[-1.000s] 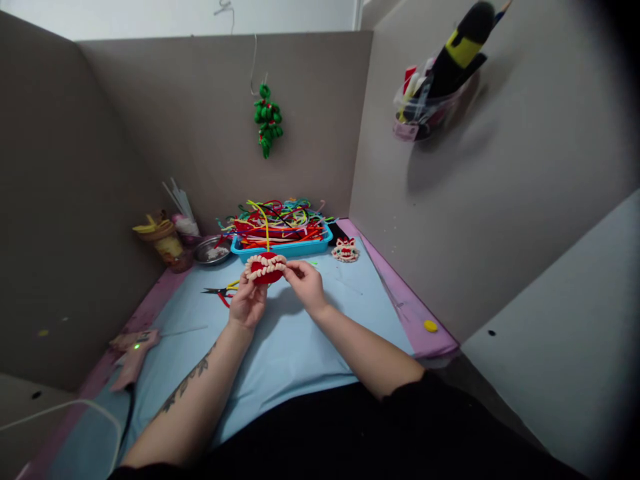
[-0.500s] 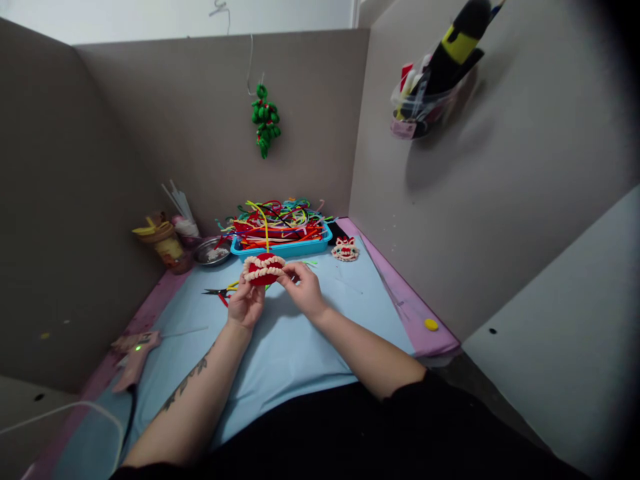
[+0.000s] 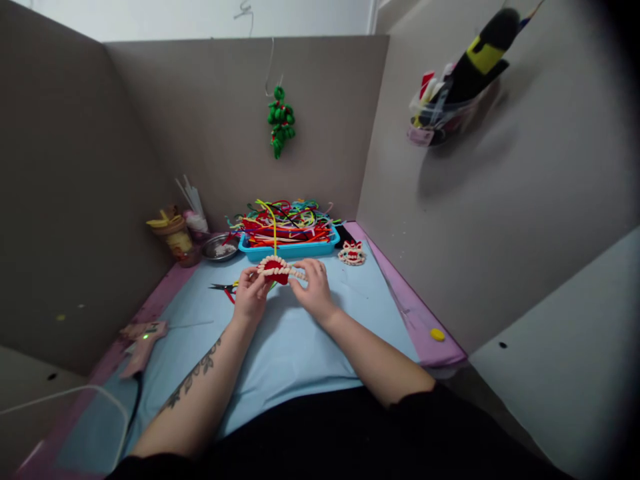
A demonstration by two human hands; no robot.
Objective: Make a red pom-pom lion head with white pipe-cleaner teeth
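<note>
Between both hands, above the blue cloth, is a red craft piece [image 3: 277,275] edged with a cream twisted pipe-cleaner cord [image 3: 274,262]. My left hand [image 3: 251,293] pinches the piece at its left side. With thumb and fingers, my right hand [image 3: 313,287] grips the cord's loose end, which stretches out to the right of the red part. A pair of scissors [image 3: 220,287] with black blades lies just left of my left hand, its handles partly hidden. A finished-looking cream and red ornament [image 3: 352,253] rests at the back right.
A blue tray [image 3: 290,251] heaped with coloured pipe cleaners stands at the back. Left of it are a metal bowl [image 3: 221,248] and a pot [image 3: 175,233]. A pink glue gun [image 3: 144,343] lies front left, a yellow disc [image 3: 437,335] at the right. Grey partitions [image 3: 240,133] enclose the table.
My right hand has drawn the cord's end away from the red piece, to the right; it lay along the edge before. The whole view has shifted slightly.
</note>
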